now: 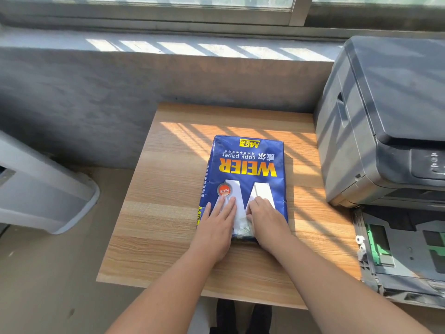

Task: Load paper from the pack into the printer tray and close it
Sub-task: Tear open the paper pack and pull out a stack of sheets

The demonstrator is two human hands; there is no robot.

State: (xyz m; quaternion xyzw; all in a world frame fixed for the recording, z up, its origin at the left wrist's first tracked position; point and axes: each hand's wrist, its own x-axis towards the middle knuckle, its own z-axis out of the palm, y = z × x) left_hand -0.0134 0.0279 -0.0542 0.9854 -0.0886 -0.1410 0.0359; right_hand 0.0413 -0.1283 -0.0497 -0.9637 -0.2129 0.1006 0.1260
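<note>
Sunlit wooden table (pixel 154 213) under blue paper pack (pixel 248 165), left hand (pixel 218 225) fingers spread flat, right hand (pixel 267 220) fingers curled on it.

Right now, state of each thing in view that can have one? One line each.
Blue wrapped pack of copy paper: lying flat on the wooden table, near end torn, white paper showing.
Dark grey printer: top cover shut.
Pulled-out printer paper tray: open, no paper seen in it.
Left hand: flat on the pack, fingers spread.
Right hand: fingers curled at the torn wrapper.
Window: looks shut.
</note>
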